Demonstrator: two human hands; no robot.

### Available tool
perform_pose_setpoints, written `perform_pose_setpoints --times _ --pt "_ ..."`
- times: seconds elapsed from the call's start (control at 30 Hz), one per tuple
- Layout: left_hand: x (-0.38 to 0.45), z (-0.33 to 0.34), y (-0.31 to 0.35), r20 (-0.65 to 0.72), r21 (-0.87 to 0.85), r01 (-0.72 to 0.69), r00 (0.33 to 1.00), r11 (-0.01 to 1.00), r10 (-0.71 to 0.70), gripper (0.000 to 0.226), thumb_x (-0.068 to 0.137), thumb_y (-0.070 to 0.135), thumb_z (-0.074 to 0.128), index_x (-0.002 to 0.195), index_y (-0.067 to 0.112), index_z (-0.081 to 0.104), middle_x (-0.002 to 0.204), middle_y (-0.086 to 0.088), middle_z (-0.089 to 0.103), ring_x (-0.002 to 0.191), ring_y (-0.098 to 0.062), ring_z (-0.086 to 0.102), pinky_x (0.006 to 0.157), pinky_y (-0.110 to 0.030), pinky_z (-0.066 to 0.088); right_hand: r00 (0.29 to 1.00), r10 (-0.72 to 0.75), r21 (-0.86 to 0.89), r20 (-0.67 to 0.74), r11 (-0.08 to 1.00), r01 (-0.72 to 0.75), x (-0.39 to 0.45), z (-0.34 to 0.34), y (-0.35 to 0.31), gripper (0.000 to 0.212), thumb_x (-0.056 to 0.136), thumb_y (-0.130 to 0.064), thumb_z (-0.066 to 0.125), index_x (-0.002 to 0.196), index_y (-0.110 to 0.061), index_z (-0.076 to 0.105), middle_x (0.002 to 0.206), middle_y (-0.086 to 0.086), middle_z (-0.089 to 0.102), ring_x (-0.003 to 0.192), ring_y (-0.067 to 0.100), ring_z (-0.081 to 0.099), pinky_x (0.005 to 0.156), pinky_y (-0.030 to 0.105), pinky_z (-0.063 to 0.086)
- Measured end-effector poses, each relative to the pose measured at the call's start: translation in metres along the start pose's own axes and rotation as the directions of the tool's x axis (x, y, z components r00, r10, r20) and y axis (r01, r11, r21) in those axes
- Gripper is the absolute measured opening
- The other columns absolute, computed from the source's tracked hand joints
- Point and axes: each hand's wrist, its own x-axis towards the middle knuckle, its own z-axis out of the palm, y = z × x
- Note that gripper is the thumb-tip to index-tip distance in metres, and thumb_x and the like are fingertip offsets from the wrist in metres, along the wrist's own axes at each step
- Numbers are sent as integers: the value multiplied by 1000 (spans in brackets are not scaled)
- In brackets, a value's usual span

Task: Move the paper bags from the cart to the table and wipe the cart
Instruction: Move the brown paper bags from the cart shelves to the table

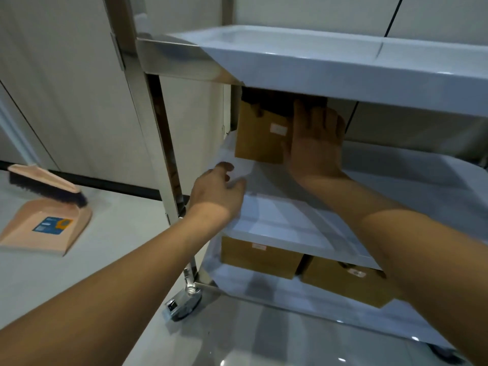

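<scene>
Head view: hands at a paper bag on the cart's middle shelf

Head camera looks down at a three-shelf cart (303,67). On its middle shelf (277,217) a brown paper bag (260,136) stands upright under the top shelf. Right hand (314,143) lies flat against the bag's right side, fingers straight, gripping nothing. Left hand (215,194) hovers at the shelf's left edge, fingers relaxed, empty. Two more paper bags (260,257) sit on the bottom shelf. Left of the cart, a dustpan (45,228) and brush (45,184) rest on the floor.

Three paper bags: one middle shelf (260,136), two bottom (260,257) (346,282) | one cart (317,67) | two hands (215,192) (315,140) | one dustpan (45,228) | one brush (45,186)
</scene>
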Motion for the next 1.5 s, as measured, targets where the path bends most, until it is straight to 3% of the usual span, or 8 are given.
perform_pose_setpoints --times 0.13,0.3,0.47,0.67,0.97,1.07,1.17,1.5 --pt "8 -2 16 -1 -428 152 986 891 -168 65 95 51 60 150 26 37 138 1 55 121 -23 55 94 -31 43 969 -147 6 -199 989 151 -18 -3 7 18 72 -18 79 83 -5 70 81 16 63 85 38 58 81 40 38" --pt "29 2 17 167 -726 334 934 602 -316 95 57 56 80 142 27 50 133 -4 64 116 -30 64 101 -48 52 958 -203 330 -201 907 261 -63 -15 9 5 78 -10 71 81 -6 74 82 12 67 86 36 58 64 35 47" --pt "15 -2 23 -24 -576 266 940 773 -341 40 91 12 58 131 15 63 120 -6 67 111 -26 62 101 -40 53 944 -225 561 -240 762 324 -84 -30 -2 15 75 -1 57 87 -7 63 81 10 63 73 28 59 57 33 47" --pt "13 8 11 -77 -486 249 943 838 -324 32 91 -2 51 107 17 71 101 -7 70 97 -29 66 89 -41 59 982 -187 457 14 875 160 -86 -33 -5 80 79 -2 68 150 -13 35 86 15 67 58 29 60 50 29 43" --pt "-43 -24 41 57 -544 472 846 694 -530 37 90 -8 52 92 22 73 94 0 76 94 -23 70 89 -44 59 952 -242 596 185 798 87 -100 -90 -2 55 88 -14 53 143 -16 51 86 14 67 68 34 63 61 37 55" --pt "-68 -47 63 24 -391 538 817 747 -576 26 93 0 54 94 20 71 88 1 71 84 -18 66 80 -33 59 821 -363 581 441 813 48 -88 -127 -10 58 91 -16 61 146 -22 44 93 10 70 75 33 66 64 37 57" --pt "-88 -61 82 19 -337 599 775 726 -631 21 95 7 56 86 20 69 84 -1 69 82 -22 66 76 -34 57 524 -394 476 756 879 -27 -66 -146 -17 33 95 -17 53 127 -25 59 99 4 68 89 28 64 76 38 56" --pt "-135 -110 166 101 -172 800 595 576 -797 14 89 7 66 81 17 70 80 -2 68 77 -22 64 79 -35 59 573 -275 563 772 714 -417 -67 -261 1 47 85 -17 73 53 -34 43 54 -20 44 57 9 49 54 27 43"
